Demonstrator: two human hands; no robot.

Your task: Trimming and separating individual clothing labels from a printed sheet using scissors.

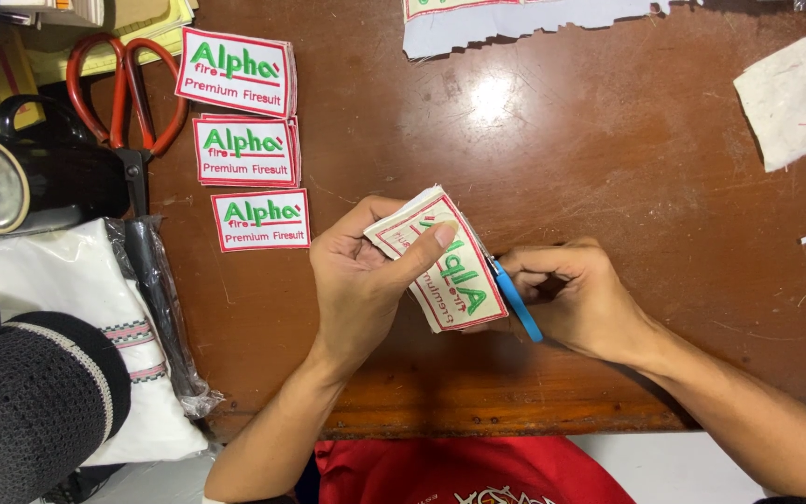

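My left hand (361,280) pinches a white embroidered patch (440,266) with a red border and green lettering, thumb across its upper end. The patch is tilted and held just above the brown wooden table (608,168). My right hand (580,299) is closed around a small blue-handled cutter (517,301) that meets the patch's right edge. Three piles of the same kind of patch (249,149) lie in a column on the table to the left of my hands.
Red-handled scissors (128,103) lie at the upper left beside a black mug (34,177). White folded cloth in plastic (76,317) and a black knitted item (30,401) sit at the left edge. White fabric scraps (799,93) lie at the top and right.
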